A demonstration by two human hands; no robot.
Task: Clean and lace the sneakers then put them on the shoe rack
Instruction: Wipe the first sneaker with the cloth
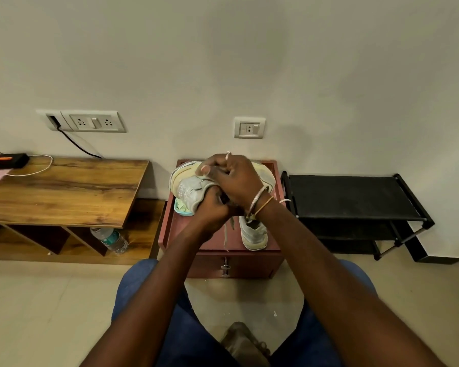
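As the sneaker [187, 190] is held above the red cabinet [220, 251], its long axis runs left to right, sole toward the wall [223, 62]. The left hand [212, 210] grips it from below, the right hand [232, 178] clasps it from above; the lace [230, 229] hangs between them.

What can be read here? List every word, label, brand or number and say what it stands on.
Nothing is legible in this head view.
Raised sneaker: faint marking on its grey side, too blurred to read.
Water bottle: printed label, too small to read.
Wall sockets: no lettering shows.
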